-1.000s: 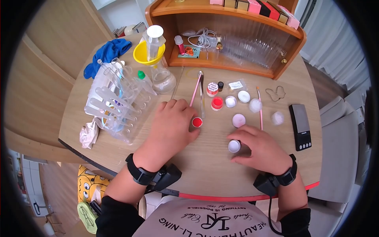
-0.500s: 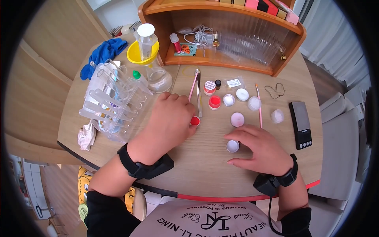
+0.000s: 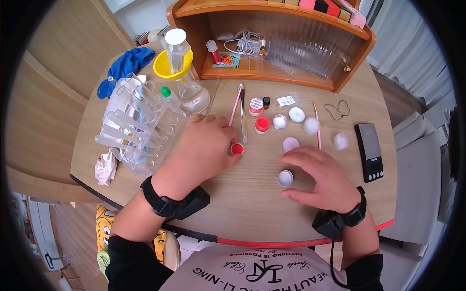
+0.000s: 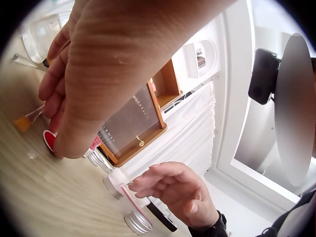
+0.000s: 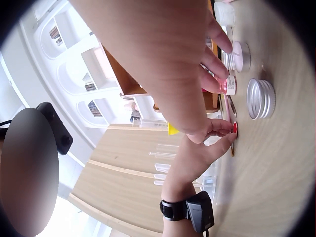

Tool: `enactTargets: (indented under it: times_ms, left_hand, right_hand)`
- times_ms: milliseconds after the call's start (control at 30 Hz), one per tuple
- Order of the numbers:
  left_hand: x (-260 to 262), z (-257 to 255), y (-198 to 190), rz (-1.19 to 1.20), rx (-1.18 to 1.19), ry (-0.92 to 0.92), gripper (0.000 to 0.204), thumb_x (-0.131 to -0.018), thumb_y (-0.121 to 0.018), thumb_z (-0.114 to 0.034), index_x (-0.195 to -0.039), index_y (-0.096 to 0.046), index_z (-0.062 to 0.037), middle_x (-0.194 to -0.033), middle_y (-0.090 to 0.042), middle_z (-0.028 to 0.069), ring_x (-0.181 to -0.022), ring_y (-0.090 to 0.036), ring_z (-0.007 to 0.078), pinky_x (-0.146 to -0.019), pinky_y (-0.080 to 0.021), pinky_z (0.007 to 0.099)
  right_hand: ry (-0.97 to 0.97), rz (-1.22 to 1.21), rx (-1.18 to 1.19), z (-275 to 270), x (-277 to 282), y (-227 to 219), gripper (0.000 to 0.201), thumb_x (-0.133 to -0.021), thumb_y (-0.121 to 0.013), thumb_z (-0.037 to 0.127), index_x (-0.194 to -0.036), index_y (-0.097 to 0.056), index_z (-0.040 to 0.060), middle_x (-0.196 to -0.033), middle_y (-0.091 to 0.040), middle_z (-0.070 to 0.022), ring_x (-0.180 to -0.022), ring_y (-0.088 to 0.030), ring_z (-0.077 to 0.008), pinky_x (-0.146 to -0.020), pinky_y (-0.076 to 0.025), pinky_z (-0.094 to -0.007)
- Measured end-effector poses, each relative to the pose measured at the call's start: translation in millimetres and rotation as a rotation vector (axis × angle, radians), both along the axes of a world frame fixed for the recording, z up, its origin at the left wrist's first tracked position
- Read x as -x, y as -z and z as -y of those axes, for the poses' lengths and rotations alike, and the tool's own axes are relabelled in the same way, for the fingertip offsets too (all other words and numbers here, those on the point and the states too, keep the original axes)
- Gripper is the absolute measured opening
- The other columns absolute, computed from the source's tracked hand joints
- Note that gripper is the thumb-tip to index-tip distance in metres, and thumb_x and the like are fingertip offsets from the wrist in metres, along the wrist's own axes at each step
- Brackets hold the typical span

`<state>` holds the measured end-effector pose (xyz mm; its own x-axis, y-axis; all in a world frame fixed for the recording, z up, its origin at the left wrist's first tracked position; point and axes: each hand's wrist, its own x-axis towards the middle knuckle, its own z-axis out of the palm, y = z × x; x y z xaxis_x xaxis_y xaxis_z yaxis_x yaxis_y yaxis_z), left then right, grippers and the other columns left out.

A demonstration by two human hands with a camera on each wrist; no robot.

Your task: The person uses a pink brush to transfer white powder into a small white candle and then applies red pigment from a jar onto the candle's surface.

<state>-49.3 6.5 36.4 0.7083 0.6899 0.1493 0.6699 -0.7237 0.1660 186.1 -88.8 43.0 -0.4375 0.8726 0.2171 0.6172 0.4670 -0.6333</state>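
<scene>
In the head view the left hand (image 3: 202, 145) has its thumb and fingers round the edge of a small round piece with a red face (image 3: 237, 149), low on the table. The left wrist view shows the red piece (image 4: 49, 140) at the thumb tip. My right hand (image 3: 324, 179) is spread, thumb and fingers apart, beside a small silver screw cap (image 3: 285, 178) that stands between them untouched. That cap (image 5: 260, 98) has a ridged metal side in the right wrist view. A pale pink jar (image 3: 291, 145) sits just beyond the right fingers.
Behind stand a red jar (image 3: 262, 125), white jars, tweezers (image 3: 243, 116) and a pink brush (image 3: 317, 126). A clear rack of tubes (image 3: 141, 131) and a flask with yellow funnel (image 3: 170, 68) are left; a black scale (image 3: 370, 153) is right; a wooden cabinet (image 3: 267, 77) is behind.
The left hand has shifted slightly left with the red piece, its fingers closing in on it. The right hand stays nearly still, still spread beside the cap.
</scene>
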Motion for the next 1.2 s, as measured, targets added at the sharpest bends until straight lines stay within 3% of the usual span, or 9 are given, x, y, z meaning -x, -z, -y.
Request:
enactTargets:
  times_ms: [267,367,433,600,667,767,1100,1167,1200]
  left_hand:
    - [-5.8,6.1,-10.0,0.013,0.040,0.018,0.015,-0.066,-0.069,-0.019,-0.074,-0.063,-0.0083,-0.076,-0.058,0.0071,-0.079,-0.057,0.0247,-0.078,-0.041,0.0356]
    - [-8.6,4.4,-14.2,0.011,0.019,0.023,0.015,-0.066,-0.069,-0.018,-0.075,-0.064,-0.0077,-0.076,-0.058,0.0079,-0.078,-0.057,0.0255,-0.077,-0.042,0.0361]
    - [-14.1,4.6,-21.3,0.030,0.020,0.054,0.015,-0.066,-0.070,-0.017,-0.076,-0.064,-0.0075,-0.076,-0.058,0.0083,-0.078,-0.057,0.0261,-0.077,-0.042,0.0364]
    - [-38.9,8.3,-51.8,0.068,-0.009,0.110,0.017,-0.064,-0.070,-0.014,-0.078,-0.063,-0.0070,-0.076,-0.058,0.0087,-0.078,-0.057,0.0272,-0.077,-0.043,0.0373]
    - [-50.8,8.4,-61.4,0.103,-0.118,0.195,0.018,-0.063,-0.070,-0.013,-0.078,-0.063,-0.0065,-0.075,-0.057,0.0079,-0.078,-0.056,0.0268,-0.077,-0.043,0.0376]
    - [-67.5,12.1,-73.9,0.122,-0.137,0.265,0.019,-0.063,-0.070,-0.013,-0.078,-0.062,-0.0056,-0.074,-0.056,0.0076,-0.078,-0.056,0.0264,-0.076,-0.044,0.0376]
    - [-77.7,14.1,-68.4,0.180,-0.065,0.212,0.029,-0.062,-0.076,-0.021,-0.079,-0.061,-0.0025,-0.078,-0.057,0.0095,-0.078,-0.057,0.0272,-0.069,-0.045,0.0360]
    - [-67.1,12.1,-57.8,0.377,-0.002,-0.027,0.038,-0.063,-0.078,-0.029,-0.082,-0.060,-0.0014,-0.081,-0.059,0.0101,-0.076,-0.058,0.0265,-0.066,-0.046,0.0355]
    - [-61.0,11.1,-51.3,0.372,-0.009,-0.024,0.038,-0.063,-0.078,-0.029,-0.082,-0.060,-0.0014,-0.081,-0.059,0.0101,-0.076,-0.058,0.0265,-0.066,-0.046,0.0355]
  right_hand:
    - [0.094,-0.350,0.038,-7.0,-10.8,8.6,0.039,-0.074,-0.069,0.008,-0.111,-0.055,0.0054,-0.105,-0.058,-0.0098,-0.101,-0.056,-0.0223,-0.087,-0.044,-0.0336]
    - [0.157,-0.625,0.138,-7.8,-11.9,12.9,0.033,-0.081,-0.063,0.004,-0.112,-0.054,0.0034,-0.107,-0.058,-0.0077,-0.103,-0.055,-0.0169,-0.087,-0.044,-0.0301]
    - [0.177,-0.973,0.320,-9.0,-13.4,12.4,0.030,-0.088,-0.056,0.004,-0.117,-0.052,0.0019,-0.112,-0.057,-0.0076,-0.104,-0.055,-0.0151,-0.088,-0.044,-0.0275]
    - [0.178,-1.386,0.571,-10.1,-13.8,3.2,0.039,-0.096,-0.044,0.024,-0.121,-0.044,-0.0059,-0.121,-0.052,-0.0176,-0.110,-0.054,-0.0254,-0.097,-0.042,-0.0355]
    - [0.083,-1.550,0.810,-11.2,-13.0,8.1,0.050,-0.097,-0.040,0.034,-0.123,-0.041,-0.0082,-0.122,-0.050,-0.0201,-0.115,-0.051,-0.0284,-0.101,-0.039,-0.0377]
    - [0.011,-1.577,0.976,-8.2,-7.5,10.4,0.053,-0.097,-0.037,0.038,-0.126,-0.039,-0.0068,-0.125,-0.048,-0.0199,-0.117,-0.049,-0.0268,-0.102,-0.038,-0.0363]
    - [-0.004,-1.595,0.878,-7.2,-11.3,3.5,0.062,-0.097,-0.028,0.042,-0.133,-0.030,-0.0090,-0.133,-0.041,-0.0217,-0.124,-0.042,-0.0267,-0.106,-0.032,-0.0363]
    - [0.017,-1.680,0.774,-8.0,-14.9,4.1,0.058,-0.096,-0.035,0.038,-0.128,-0.034,-0.0106,-0.127,-0.046,-0.0215,-0.121,-0.045,-0.0272,-0.104,-0.035,-0.0351]
    - [0.009,-1.684,0.768,-9.4,-17.0,6.0,0.058,-0.096,-0.035,0.038,-0.128,-0.034,-0.0106,-0.127,-0.046,-0.0215,-0.121,-0.045,-0.0272,-0.104,-0.035,-0.0351]
